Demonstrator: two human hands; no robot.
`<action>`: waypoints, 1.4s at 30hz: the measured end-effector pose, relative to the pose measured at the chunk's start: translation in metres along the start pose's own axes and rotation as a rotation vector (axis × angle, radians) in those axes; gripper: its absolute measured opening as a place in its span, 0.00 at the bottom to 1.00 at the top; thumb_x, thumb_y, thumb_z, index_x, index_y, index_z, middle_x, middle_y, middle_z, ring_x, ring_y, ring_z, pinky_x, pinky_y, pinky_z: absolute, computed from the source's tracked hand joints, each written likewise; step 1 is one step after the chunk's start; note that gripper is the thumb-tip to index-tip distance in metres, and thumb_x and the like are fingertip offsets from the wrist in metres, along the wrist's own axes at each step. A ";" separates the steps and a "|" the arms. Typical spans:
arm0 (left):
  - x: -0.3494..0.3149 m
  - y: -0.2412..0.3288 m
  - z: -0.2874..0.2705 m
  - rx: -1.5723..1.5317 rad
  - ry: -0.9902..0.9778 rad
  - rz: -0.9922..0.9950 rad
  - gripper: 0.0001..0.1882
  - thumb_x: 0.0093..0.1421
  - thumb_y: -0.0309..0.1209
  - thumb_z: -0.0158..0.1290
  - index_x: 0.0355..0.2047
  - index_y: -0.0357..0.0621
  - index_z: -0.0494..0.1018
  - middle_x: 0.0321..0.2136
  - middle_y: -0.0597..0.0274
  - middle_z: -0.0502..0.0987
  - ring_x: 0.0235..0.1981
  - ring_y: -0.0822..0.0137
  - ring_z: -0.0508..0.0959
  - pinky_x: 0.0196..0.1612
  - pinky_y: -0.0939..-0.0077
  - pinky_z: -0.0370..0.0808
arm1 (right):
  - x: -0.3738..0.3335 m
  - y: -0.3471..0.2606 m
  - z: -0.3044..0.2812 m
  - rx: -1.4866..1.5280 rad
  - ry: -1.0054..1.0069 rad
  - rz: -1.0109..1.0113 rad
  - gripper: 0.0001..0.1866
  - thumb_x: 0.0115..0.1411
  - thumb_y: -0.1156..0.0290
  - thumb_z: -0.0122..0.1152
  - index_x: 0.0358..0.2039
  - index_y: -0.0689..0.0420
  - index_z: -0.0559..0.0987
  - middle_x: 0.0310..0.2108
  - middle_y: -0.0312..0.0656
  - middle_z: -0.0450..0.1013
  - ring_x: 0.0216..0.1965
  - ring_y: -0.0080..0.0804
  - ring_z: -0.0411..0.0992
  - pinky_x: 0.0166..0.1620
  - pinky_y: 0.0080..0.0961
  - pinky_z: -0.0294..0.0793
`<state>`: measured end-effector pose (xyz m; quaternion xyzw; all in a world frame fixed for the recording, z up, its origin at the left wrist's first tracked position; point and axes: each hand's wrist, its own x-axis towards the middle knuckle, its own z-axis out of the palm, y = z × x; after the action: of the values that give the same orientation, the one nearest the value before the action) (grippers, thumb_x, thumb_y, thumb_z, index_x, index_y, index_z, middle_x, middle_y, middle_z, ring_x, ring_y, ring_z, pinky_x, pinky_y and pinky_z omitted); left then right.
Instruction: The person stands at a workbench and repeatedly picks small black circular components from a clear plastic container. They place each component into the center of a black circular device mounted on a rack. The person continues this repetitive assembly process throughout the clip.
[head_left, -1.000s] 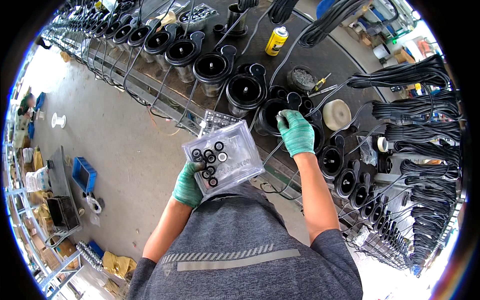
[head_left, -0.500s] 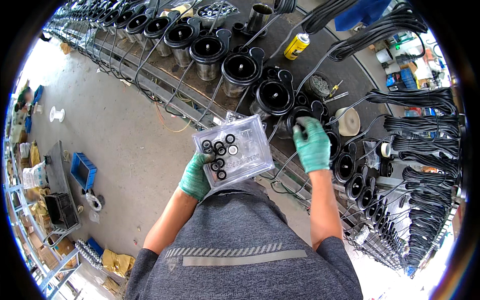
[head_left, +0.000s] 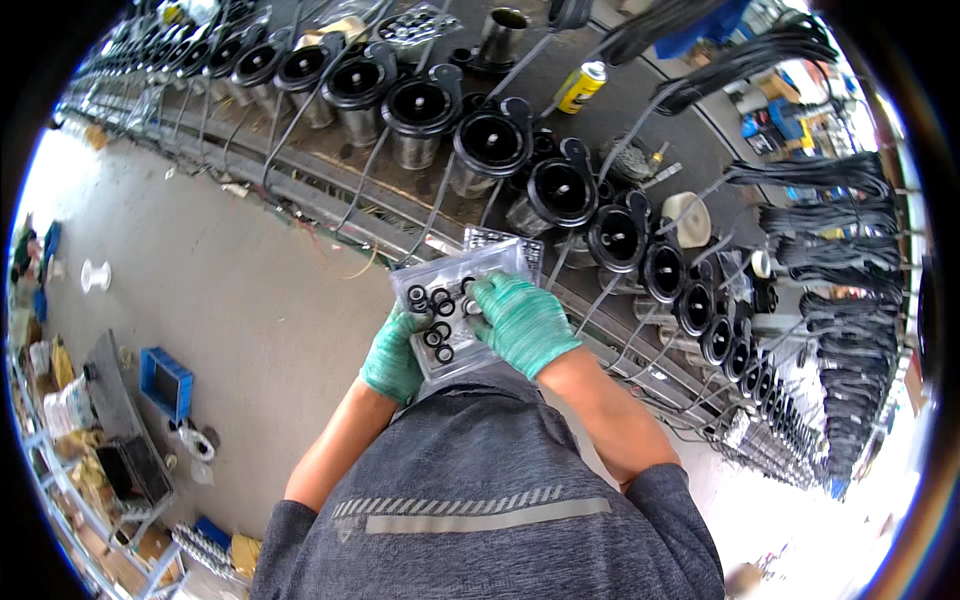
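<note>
My left hand [head_left: 393, 357], in a green glove, grips the lower left side of a clear plastic tray [head_left: 440, 272], held tilted before my body. Several black ring seals [head_left: 440, 335] with pale centres lie in the tray. My right hand [head_left: 522, 318], also gloved in green, reaches over the tray's right part. Its thumb and fingertips are drawn together at a ring at the upper right, partly covering it; whether they have lifted one is hidden. Just beyond stands a row of metal cylinders with black round tops, such as the pump body [head_left: 563, 190], each with a centre stud.
The dark workbench [head_left: 540, 85] also bears a yellow spray can [head_left: 582, 87], a bowl of small metal parts [head_left: 630, 163] and a whitish round piece [head_left: 686, 219]. Bundled black cables [head_left: 825, 220] hang at the right. On the floor at left are a blue crate [head_left: 166, 383] and a white spool [head_left: 96, 276].
My right hand has moved left from a black-topped cylinder on the bench to the tray, where its fingers now meet the rings. My left hand keeps holding the tray. The view has shifted slightly.
</note>
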<state>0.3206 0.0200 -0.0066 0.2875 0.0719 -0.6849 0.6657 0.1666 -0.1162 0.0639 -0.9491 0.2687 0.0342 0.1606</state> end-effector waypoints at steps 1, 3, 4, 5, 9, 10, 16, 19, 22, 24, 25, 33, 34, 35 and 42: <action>0.003 -0.001 -0.004 -0.012 -0.006 -0.024 0.36 0.58 0.27 0.57 0.68 0.44 0.65 0.59 0.50 0.78 0.57 0.52 0.80 0.62 0.51 0.79 | 0.001 -0.002 -0.002 -0.012 -0.006 0.010 0.24 0.63 0.54 0.67 0.56 0.51 0.80 0.51 0.47 0.78 0.48 0.46 0.80 0.48 0.42 0.83; 0.009 0.001 -0.011 -0.033 -0.013 -0.068 0.39 0.57 0.26 0.57 0.71 0.49 0.62 0.60 0.52 0.76 0.57 0.53 0.80 0.61 0.53 0.80 | 0.000 0.000 -0.005 -0.014 -0.002 0.018 0.23 0.64 0.54 0.66 0.56 0.50 0.80 0.51 0.47 0.78 0.48 0.46 0.80 0.48 0.42 0.83; 0.011 0.002 -0.012 -0.033 -0.036 -0.061 0.39 0.57 0.27 0.58 0.70 0.49 0.62 0.60 0.52 0.76 0.57 0.53 0.80 0.61 0.53 0.80 | -0.001 0.003 -0.004 -0.005 0.009 0.015 0.23 0.64 0.54 0.65 0.56 0.50 0.80 0.51 0.47 0.78 0.48 0.47 0.80 0.48 0.42 0.83; 0.013 0.002 -0.011 -0.022 -0.033 -0.065 0.39 0.56 0.27 0.59 0.70 0.49 0.62 0.59 0.52 0.77 0.57 0.53 0.80 0.61 0.53 0.80 | -0.002 0.006 -0.004 0.003 0.019 0.009 0.23 0.65 0.54 0.64 0.56 0.50 0.80 0.51 0.47 0.78 0.48 0.47 0.80 0.47 0.42 0.83; 0.017 0.011 -0.007 -0.017 -0.028 -0.068 0.37 0.56 0.29 0.60 0.68 0.45 0.66 0.60 0.52 0.77 0.58 0.52 0.79 0.61 0.53 0.80 | 0.004 0.017 -0.009 0.190 0.158 -0.053 0.16 0.64 0.59 0.67 0.49 0.52 0.82 0.46 0.45 0.79 0.43 0.45 0.81 0.45 0.39 0.83; 0.016 0.016 -0.003 -0.031 -0.025 -0.078 0.37 0.56 0.29 0.60 0.68 0.44 0.66 0.60 0.52 0.77 0.58 0.51 0.79 0.61 0.53 0.80 | 0.005 0.022 -0.017 0.324 0.179 0.017 0.15 0.63 0.61 0.67 0.47 0.53 0.83 0.44 0.46 0.79 0.42 0.45 0.81 0.45 0.40 0.82; 0.009 0.040 0.023 0.053 0.067 -0.007 0.36 0.56 0.33 0.60 0.66 0.39 0.68 0.58 0.46 0.79 0.56 0.47 0.81 0.62 0.46 0.78 | 0.039 0.138 -0.040 0.702 0.542 0.451 0.09 0.61 0.72 0.73 0.42 0.57 0.84 0.36 0.42 0.84 0.35 0.27 0.80 0.43 0.28 0.80; 0.013 0.044 0.027 0.083 0.106 0.037 0.37 0.55 0.34 0.61 0.66 0.38 0.69 0.57 0.47 0.79 0.56 0.47 0.81 0.63 0.47 0.78 | 0.062 0.183 -0.028 0.752 0.388 0.512 0.09 0.62 0.73 0.71 0.43 0.58 0.85 0.38 0.44 0.84 0.37 0.30 0.81 0.46 0.28 0.80; 0.018 0.047 0.031 0.018 0.099 0.032 0.35 0.57 0.33 0.61 0.66 0.40 0.69 0.58 0.49 0.79 0.56 0.50 0.80 0.61 0.49 0.79 | 0.078 0.194 -0.017 0.606 0.334 0.476 0.10 0.63 0.72 0.69 0.45 0.58 0.85 0.41 0.48 0.83 0.41 0.41 0.82 0.49 0.32 0.80; 0.020 0.048 0.037 0.029 0.089 0.038 0.35 0.57 0.33 0.61 0.66 0.40 0.69 0.58 0.49 0.79 0.56 0.49 0.80 0.61 0.48 0.79 | 0.080 0.193 -0.016 0.516 0.363 0.399 0.11 0.63 0.71 0.68 0.46 0.57 0.85 0.43 0.49 0.83 0.44 0.46 0.81 0.50 0.35 0.79; 0.020 0.049 0.040 0.035 0.084 0.042 0.35 0.57 0.33 0.61 0.66 0.40 0.69 0.58 0.49 0.79 0.56 0.49 0.80 0.61 0.48 0.79 | 0.081 0.193 -0.015 0.471 0.379 0.359 0.12 0.64 0.71 0.68 0.47 0.57 0.85 0.44 0.50 0.82 0.46 0.49 0.81 0.51 0.36 0.79; 0.041 0.062 0.031 0.108 0.134 0.006 0.34 0.56 0.34 0.61 0.64 0.38 0.72 0.55 0.47 0.81 0.54 0.47 0.82 0.62 0.48 0.78 | 0.063 0.102 -0.061 0.221 0.474 -0.244 0.17 0.60 0.70 0.67 0.51 0.53 0.83 0.45 0.40 0.79 0.46 0.41 0.80 0.44 0.35 0.84; 0.044 0.067 0.029 0.057 0.093 -0.033 0.32 0.59 0.28 0.58 0.65 0.41 0.69 0.55 0.50 0.81 0.53 0.53 0.83 0.58 0.53 0.83 | 0.067 0.084 -0.062 0.164 0.445 -0.354 0.20 0.57 0.71 0.66 0.52 0.52 0.82 0.45 0.38 0.78 0.46 0.39 0.80 0.44 0.35 0.85; 0.046 0.071 0.028 0.067 0.073 -0.041 0.31 0.59 0.28 0.57 0.65 0.42 0.69 0.55 0.50 0.80 0.53 0.53 0.82 0.58 0.53 0.83 | 0.070 0.069 -0.051 0.075 0.377 -0.361 0.18 0.60 0.71 0.63 0.51 0.53 0.82 0.46 0.40 0.78 0.46 0.40 0.80 0.45 0.36 0.84; 0.055 0.096 0.017 0.082 -0.040 -0.084 0.33 0.61 0.26 0.56 0.68 0.44 0.64 0.57 0.50 0.78 0.55 0.53 0.81 0.59 0.53 0.82 | 0.100 0.031 -0.041 -0.013 0.093 -0.184 0.12 0.63 0.73 0.59 0.47 0.51 0.83 0.45 0.42 0.76 0.46 0.43 0.80 0.44 0.38 0.84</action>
<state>0.4103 -0.0462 0.0076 0.2975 0.0423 -0.7202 0.6253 0.2350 -0.2046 0.0783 -0.9713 0.1875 -0.0228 0.1443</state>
